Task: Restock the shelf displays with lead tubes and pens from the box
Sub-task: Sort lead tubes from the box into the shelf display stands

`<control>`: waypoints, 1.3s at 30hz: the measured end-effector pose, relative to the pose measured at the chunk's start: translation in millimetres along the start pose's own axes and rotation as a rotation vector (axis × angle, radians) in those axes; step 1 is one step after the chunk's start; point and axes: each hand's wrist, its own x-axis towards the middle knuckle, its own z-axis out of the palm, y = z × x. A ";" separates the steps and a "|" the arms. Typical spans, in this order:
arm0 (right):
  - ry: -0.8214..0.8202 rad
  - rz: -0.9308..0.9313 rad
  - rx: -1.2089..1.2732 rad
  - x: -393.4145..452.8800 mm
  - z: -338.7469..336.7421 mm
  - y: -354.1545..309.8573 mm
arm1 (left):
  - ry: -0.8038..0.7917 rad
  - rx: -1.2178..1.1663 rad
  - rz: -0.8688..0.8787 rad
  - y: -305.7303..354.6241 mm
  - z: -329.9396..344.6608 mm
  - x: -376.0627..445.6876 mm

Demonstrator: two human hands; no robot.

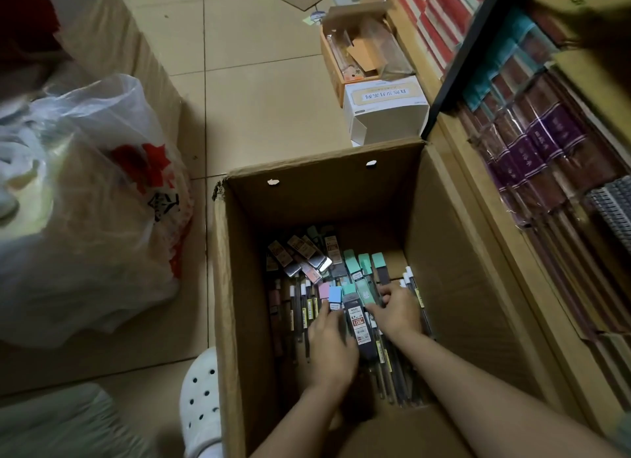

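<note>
Down on the tiled floor (259, 92), an open cardboard box (454, 252) sits hard against the shelf unit (512, 171) at 3 o'clock, with a bulging plastic bag (85, 198) well apart at 9 o'clock and bare tiles running up to 12 o'clock between them. A white box (386, 109) and a smaller brown carton (355, 48) line the shelf foot at 1 o'clock. A white perforated clog (199, 399) presses against the box's left wall at 7 o'clock. Inside, lead tubes (300, 256) and slim pens (300, 307) lie heaped on the bottom, some capped in mint green, pink and blue. Both arms reach deep into the box: the left hand (331, 351) has its fingers curled around a blue-capped tube (335, 295), while the right hand (397, 316) rests just beside a dark labelled tube (358, 324), fingers bent into the pile; whether it grips anything cannot be told.
</note>
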 end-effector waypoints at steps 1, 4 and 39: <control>0.003 -0.004 0.010 -0.3 -1.7 1.3 | 0.046 -0.056 0.001 -1.5 -2.6 1.3; 0.037 0.011 0.086 -3.3 -9.1 1.1 | 0.186 -0.179 -0.019 0.8 -7.7 4.1; -0.532 -0.125 0.330 -10.8 -19.5 -15.0 | 0.021 -0.828 -0.351 20.1 -22.6 20.4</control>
